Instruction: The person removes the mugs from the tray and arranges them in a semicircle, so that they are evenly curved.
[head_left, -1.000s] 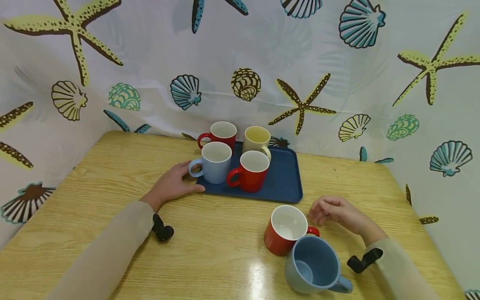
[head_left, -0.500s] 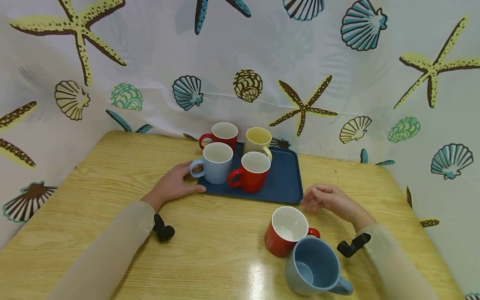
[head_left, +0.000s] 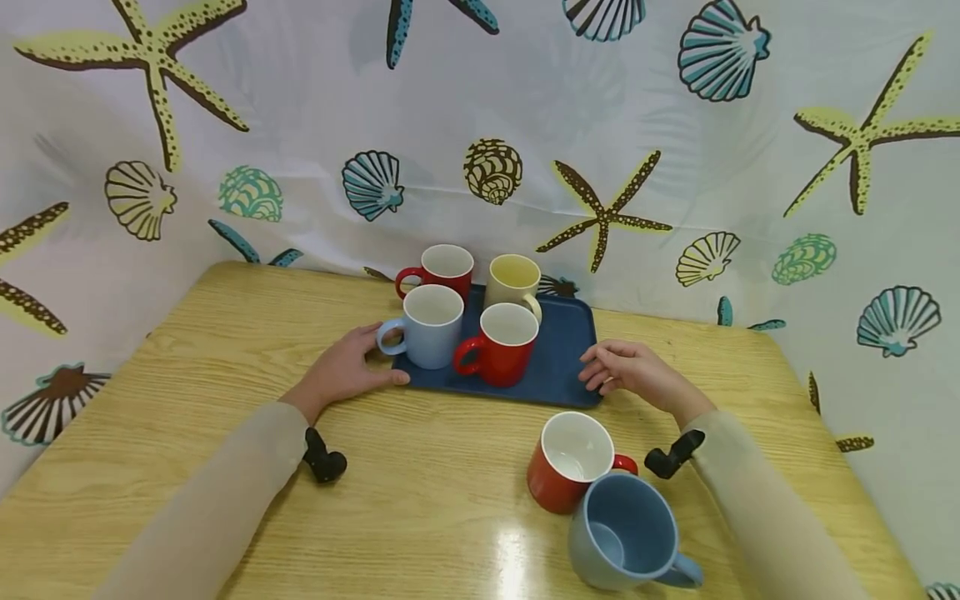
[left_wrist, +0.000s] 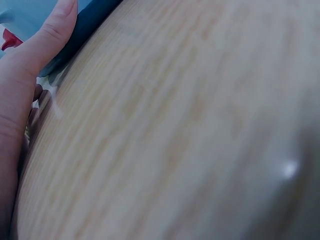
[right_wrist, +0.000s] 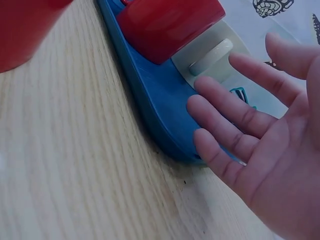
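A dark blue tray (head_left: 564,358) carries several mugs at its left and middle: a light blue mug (head_left: 432,329), a red mug (head_left: 506,346), another red mug (head_left: 446,268) behind, and a cream mug (head_left: 512,282). My left hand (head_left: 347,363) holds the tray's left front corner, its thumb (left_wrist: 52,31) along the rim and its other fingers partly hidden beside the light blue mug's handle. Over the tray's right front corner is my right hand (head_left: 637,377), palm facing inward, fingers (right_wrist: 225,117) loosely extended with nothing in them.
In front of the tray, a red mug (head_left: 570,467) with a white inside stands on the wooden table (head_left: 390,492). A larger grey-blue mug (head_left: 626,533) is close against it. A white cloth (head_left: 435,100) printed with shells and starfish hangs behind the table.
My right hand has moved forward and left, from beside the red mug on the table to the tray's right front corner. The left hand, the tray and the mugs keep their places.
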